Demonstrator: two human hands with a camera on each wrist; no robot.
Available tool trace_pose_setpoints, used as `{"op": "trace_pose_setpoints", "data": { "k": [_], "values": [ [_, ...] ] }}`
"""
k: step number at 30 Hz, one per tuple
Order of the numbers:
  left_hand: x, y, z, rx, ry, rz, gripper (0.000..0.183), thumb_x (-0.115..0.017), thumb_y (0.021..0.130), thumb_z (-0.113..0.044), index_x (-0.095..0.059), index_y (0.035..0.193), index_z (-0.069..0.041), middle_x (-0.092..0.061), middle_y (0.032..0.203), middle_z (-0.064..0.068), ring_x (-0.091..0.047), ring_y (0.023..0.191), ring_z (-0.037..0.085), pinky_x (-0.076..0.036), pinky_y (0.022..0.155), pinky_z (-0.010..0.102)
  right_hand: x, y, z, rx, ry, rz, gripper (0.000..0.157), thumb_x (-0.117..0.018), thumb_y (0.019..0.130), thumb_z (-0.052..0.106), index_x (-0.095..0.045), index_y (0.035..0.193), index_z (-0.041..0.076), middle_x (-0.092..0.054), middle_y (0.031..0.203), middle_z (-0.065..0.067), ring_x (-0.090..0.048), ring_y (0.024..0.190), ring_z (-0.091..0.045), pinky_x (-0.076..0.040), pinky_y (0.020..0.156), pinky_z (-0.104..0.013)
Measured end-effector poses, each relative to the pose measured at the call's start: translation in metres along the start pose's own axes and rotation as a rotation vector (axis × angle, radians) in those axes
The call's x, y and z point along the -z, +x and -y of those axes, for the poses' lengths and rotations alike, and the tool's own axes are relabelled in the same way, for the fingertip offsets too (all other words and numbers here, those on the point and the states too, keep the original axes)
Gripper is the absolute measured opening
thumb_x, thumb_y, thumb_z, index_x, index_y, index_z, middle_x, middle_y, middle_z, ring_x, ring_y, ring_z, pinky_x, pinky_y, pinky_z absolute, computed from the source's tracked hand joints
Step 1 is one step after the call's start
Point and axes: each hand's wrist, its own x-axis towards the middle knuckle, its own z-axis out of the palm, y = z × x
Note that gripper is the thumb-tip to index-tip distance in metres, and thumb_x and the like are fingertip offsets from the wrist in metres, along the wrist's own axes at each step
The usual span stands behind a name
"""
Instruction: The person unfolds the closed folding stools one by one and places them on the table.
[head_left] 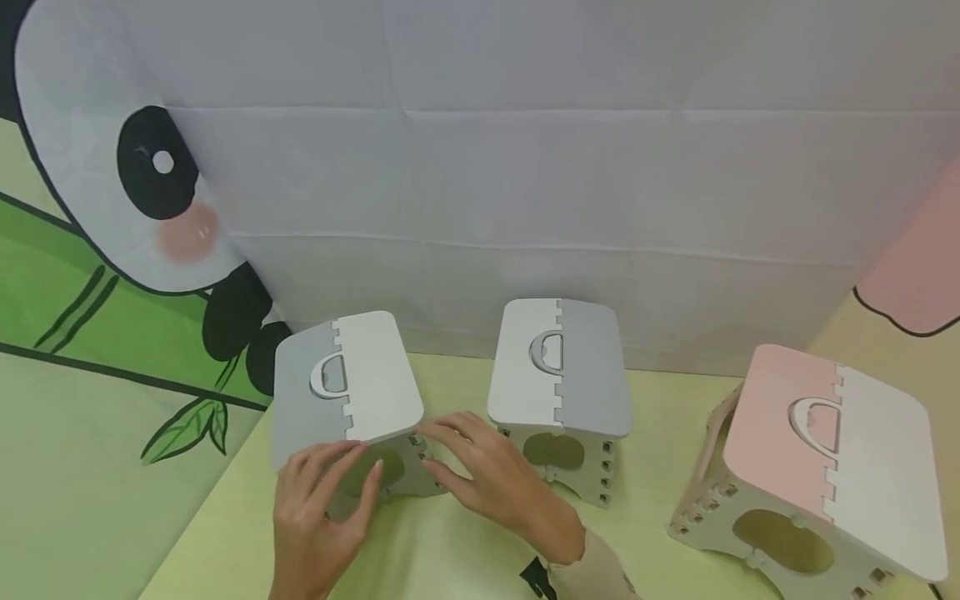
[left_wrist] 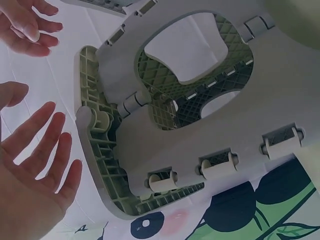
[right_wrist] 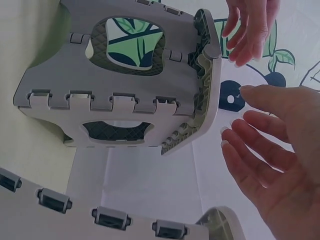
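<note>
A grey-and-white folding step stool [head_left: 382, 367] stands unfolded at the left of the table, its handle lying in the top. At its near left edge is my left hand [head_left: 315, 508], fingers spread and slightly bent. By the near right corner is my right hand [head_left: 502, 479], fingers loosely extended. Both wrist views show a gap between the hands and the stool [left_wrist: 125, 165], with nothing held. Its hinged legs and ribbed underside appear there. Contact at the fingertips is hard to judge in the head view.
A second grey-and-white stool [head_left: 592, 358] stands just right of my right hand. Farther right is a larger pink-and-white stool [head_left: 783, 400]. Behind the pale yellow-green table [head_left: 450, 550] hangs a creased white cloth [head_left: 525, 175] with a printed panda face at left.
</note>
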Motion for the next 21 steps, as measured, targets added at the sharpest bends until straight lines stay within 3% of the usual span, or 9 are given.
{"op": "trace_pose_setpoints", "data": {
  "k": [8,14,21],
  "values": [
    [-0.010,-0.003,-0.007,-0.036,-0.028,0.023,0.038,-0.067,0.099,-0.033,-0.078,0.092,0.003,-0.072,0.092,0.015,-0.059,0.084,0.035,-0.039,0.094,0.024,0.014,-0.017,0.002,-0.030,-0.061,-0.011,0.039,-0.082,0.090,0.016,-0.068,0.126,0.008,-0.067,0.117,-0.003,-0.065,0.109,-0.017,-0.054,0.094,-0.024],
    [-0.020,-0.009,-0.012,-0.064,-0.052,0.069,0.035,-0.066,0.100,-0.031,-0.078,0.094,0.000,-0.073,0.093,0.011,-0.061,0.085,0.033,-0.040,0.095,0.026,0.023,-0.028,0.001,-0.041,-0.084,-0.017,0.038,-0.084,0.087,0.014,-0.069,0.122,0.007,-0.068,0.115,-0.002,-0.065,0.102,-0.015,-0.054,0.084,-0.021],
    [-0.028,-0.013,-0.021,-0.076,-0.094,0.101,0.029,-0.066,0.099,-0.030,-0.079,0.095,-0.004,-0.073,0.093,0.008,-0.061,0.082,0.029,-0.041,0.078,0.032,0.029,-0.041,0.000,-0.054,-0.087,-0.028,0.035,-0.085,0.084,0.011,-0.070,0.116,0.008,-0.067,0.108,-0.001,-0.062,0.092,-0.012,-0.052,0.078,-0.017]
  ]
}}
